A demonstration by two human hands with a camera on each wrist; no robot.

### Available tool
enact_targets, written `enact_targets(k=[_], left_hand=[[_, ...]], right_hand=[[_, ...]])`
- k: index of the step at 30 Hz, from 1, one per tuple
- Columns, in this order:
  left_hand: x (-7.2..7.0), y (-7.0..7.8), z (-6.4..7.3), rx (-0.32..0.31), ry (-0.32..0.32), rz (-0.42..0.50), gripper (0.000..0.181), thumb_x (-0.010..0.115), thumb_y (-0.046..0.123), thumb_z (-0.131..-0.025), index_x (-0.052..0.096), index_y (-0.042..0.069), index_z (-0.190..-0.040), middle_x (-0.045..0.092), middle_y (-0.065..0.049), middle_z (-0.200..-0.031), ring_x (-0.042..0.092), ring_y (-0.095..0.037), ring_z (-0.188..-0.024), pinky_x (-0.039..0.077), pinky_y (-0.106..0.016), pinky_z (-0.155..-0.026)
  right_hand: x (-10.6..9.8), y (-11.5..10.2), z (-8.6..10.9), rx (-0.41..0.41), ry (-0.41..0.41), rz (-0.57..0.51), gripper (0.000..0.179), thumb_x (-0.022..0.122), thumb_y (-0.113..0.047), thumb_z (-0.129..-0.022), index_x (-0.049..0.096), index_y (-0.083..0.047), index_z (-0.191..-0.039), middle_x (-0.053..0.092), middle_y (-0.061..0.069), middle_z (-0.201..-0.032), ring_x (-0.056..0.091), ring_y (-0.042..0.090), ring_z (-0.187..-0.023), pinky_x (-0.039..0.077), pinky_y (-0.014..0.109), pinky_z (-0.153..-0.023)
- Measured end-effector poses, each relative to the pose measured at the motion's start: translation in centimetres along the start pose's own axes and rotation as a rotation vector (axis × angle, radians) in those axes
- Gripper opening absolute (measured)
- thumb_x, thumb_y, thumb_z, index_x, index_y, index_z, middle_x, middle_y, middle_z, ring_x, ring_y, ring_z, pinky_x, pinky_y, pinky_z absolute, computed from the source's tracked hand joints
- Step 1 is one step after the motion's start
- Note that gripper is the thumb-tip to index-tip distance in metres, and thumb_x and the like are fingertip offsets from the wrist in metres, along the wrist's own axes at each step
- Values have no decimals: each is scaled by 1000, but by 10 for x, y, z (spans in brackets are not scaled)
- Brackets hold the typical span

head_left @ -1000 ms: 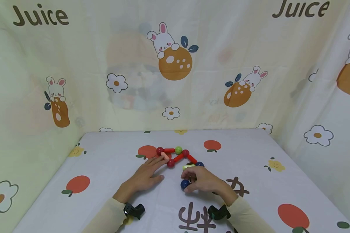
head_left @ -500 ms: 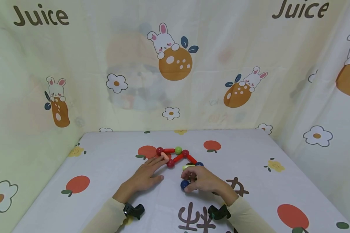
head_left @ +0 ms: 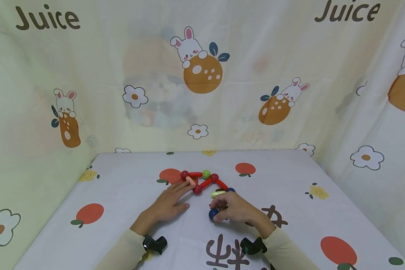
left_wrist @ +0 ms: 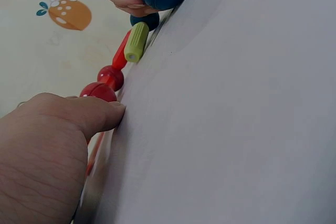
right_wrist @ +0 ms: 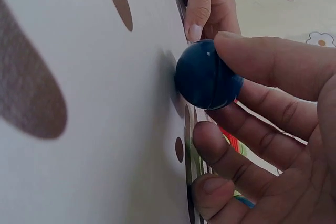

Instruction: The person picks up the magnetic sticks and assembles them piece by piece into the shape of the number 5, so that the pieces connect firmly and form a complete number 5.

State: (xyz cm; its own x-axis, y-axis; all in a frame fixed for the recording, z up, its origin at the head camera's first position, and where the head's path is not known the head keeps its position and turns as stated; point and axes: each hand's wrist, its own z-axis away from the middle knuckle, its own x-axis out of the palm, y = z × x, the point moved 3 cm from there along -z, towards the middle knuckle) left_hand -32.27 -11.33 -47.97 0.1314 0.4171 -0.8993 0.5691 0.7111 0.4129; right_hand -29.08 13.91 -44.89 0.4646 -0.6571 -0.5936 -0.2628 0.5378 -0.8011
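Observation:
My right hand (head_left: 234, 208) pinches a dark blue ball (right_wrist: 202, 74) between thumb and fingers, low over the tablecloth. Just beyond it lies a yellow-green rod (left_wrist: 137, 42), close to a second blue ball (head_left: 231, 190) partly hidden by that hand. My left hand (head_left: 170, 202) rests with fairly straight fingers at the near left side of a ball-and-rod chain, its fingertips by a pink rod (head_left: 190, 180) and a red ball (head_left: 197, 189). Red rods (head_left: 206, 183) link this ball to another red ball (head_left: 215, 177) and on to the second blue ball.
Farther back, the chain continues through a green ball (head_left: 206, 174) and a red rod (head_left: 195, 174) to a red ball (head_left: 185, 174). A white printed cloth (head_left: 280, 176) covers the table. Patterned curtains (head_left: 243, 108) stand behind and at both sides.

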Motion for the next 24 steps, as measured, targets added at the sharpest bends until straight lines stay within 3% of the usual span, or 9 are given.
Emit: enact_targets(k=[24], left_hand=[[0, 0, 0, -9, -1, -4, 71, 65, 36, -97, 32, 33, -160, 21, 8, -168, 21, -30, -154, 21, -63, -118]], right_hand=[[0, 2, -2, 10, -1, -10, 28, 85, -14, -81, 73, -12, -106, 69, -1, -98, 58, 24, -87, 53, 35, -71]])
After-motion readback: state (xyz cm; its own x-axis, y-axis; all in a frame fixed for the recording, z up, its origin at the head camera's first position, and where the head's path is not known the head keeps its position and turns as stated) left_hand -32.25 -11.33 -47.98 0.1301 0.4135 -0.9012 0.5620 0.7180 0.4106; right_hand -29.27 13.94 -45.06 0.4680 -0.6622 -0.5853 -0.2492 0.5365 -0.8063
